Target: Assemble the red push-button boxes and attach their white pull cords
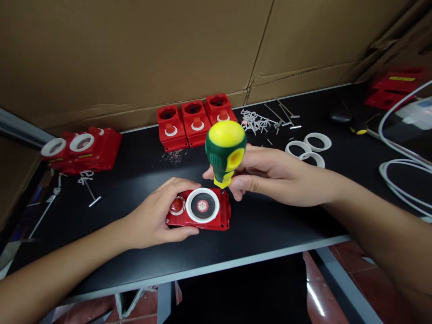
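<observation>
A red alarm box point(224, 219) with a white ring point(218, 206), a dark round centre and a small red lamp point(177, 205) lies on the black table. My left hand point(160, 213) grips its left end, fingers along the far side and thumb along the near side. Above the box's far right corner, my right hand point(266, 175) is closed on a screwdriver point(226, 146) with a green and yellow handle. The screwdriver points down, and a dark screw head shows at that corner. Whether the tip touches it I cannot tell, as the handle and fingers hide the shaft.
Three red boxes point(194, 123) without rings stand against the cardboard wall point(135, 58). More ringed red boxes point(104, 150) stand at left. Loose white rings point(317, 141), screws and small metal hammers point(286, 122) lie behind my right hand. A white cable point(388, 175) curls at far right.
</observation>
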